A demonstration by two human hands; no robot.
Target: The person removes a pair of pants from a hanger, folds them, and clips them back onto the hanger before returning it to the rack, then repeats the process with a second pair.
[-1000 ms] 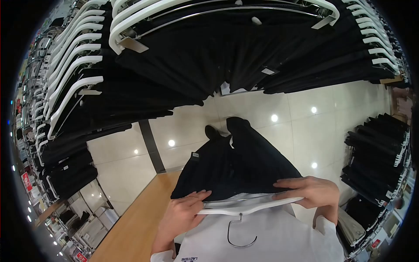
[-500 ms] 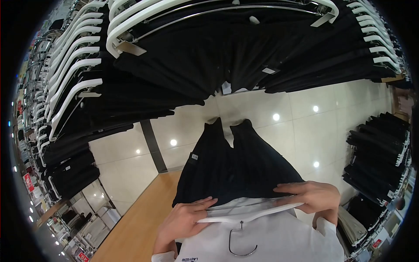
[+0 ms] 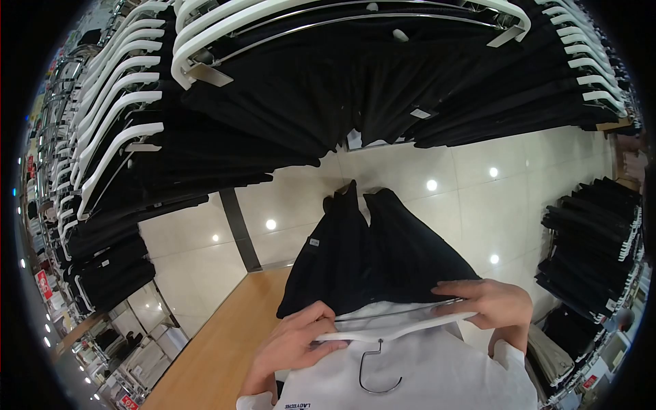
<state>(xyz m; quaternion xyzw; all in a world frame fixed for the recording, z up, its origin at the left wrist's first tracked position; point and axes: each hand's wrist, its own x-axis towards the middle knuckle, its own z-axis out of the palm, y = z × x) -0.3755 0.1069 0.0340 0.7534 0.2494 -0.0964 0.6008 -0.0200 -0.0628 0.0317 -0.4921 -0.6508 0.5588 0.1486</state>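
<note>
A pair of black trousers hangs down in front of me, legs toward the tiled floor. A small white tag shows on its left leg. The waistband lies along a white hanger with a metal hook, close to my white shirt. My left hand is closed on the hanger's left end, thumb along the white bar and fingers bent by the waistband corner. My right hand grips the hanger's right end, its fingers reaching over the waistband. Its thumb is mostly hidden.
Ahead, a rack of black garments on white hangers spans the view. More black clothes hang at the right, and others at the left. A wooden floor strip meets glossy tiles.
My left hand has bent its fingers and brought its thumb onto the hanger bar. The trousers have swung slightly right, and their left leg has shifted. My right hand has barely moved.
</note>
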